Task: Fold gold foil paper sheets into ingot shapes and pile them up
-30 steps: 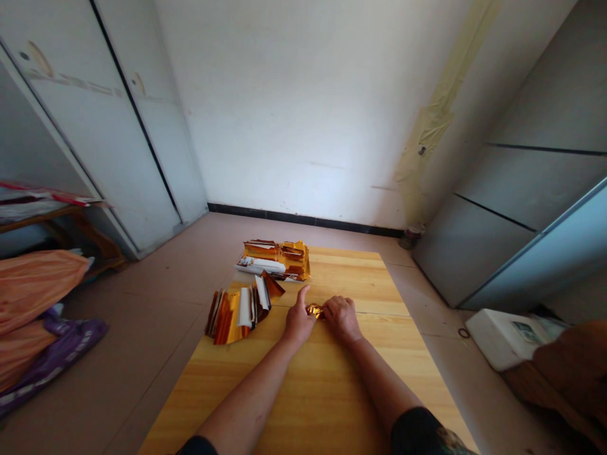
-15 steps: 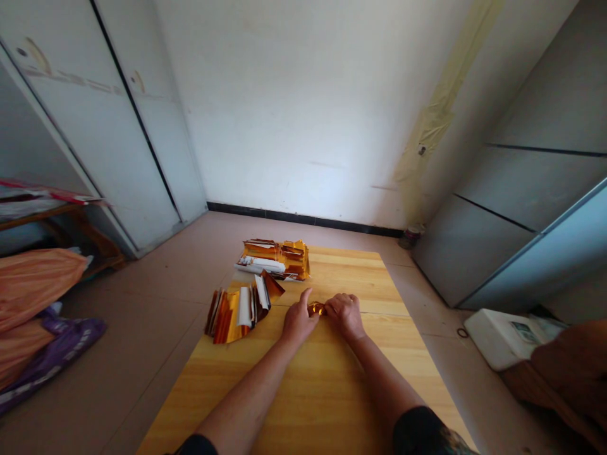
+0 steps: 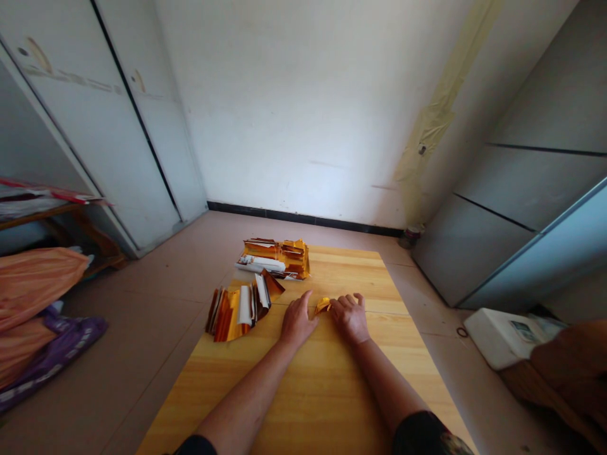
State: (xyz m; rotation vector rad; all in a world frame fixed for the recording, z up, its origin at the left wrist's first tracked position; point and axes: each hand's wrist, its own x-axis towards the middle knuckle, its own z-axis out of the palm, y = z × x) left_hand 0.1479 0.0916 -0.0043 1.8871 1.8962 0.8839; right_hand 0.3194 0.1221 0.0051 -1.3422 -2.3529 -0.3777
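Both my hands rest on a yellow wooden table (image 3: 322, 392) with a small piece of gold foil paper (image 3: 323, 306) between them. My left hand (image 3: 296, 321) lies with its fingers curled and its thumb stretched toward the foil. My right hand (image 3: 351, 318) presses its fingers down beside the foil, touching its right edge. A fanned pile of gold and white foil sheets (image 3: 241, 306) lies just left of my left hand. A second stack of gold foil papers (image 3: 277, 258) sits at the table's far left corner.
White cabinet doors (image 3: 95, 126) stand at the left, grey cabinets (image 3: 531, 189) at the right. An orange bag (image 3: 38, 278) and a purple bag (image 3: 57, 351) lie on the floor at left. A white box (image 3: 502, 335) sits on the floor at right.
My hands have moved slightly apart and flattened on the table. The gold foil piece between them shows more and has shifted a little farther from me.
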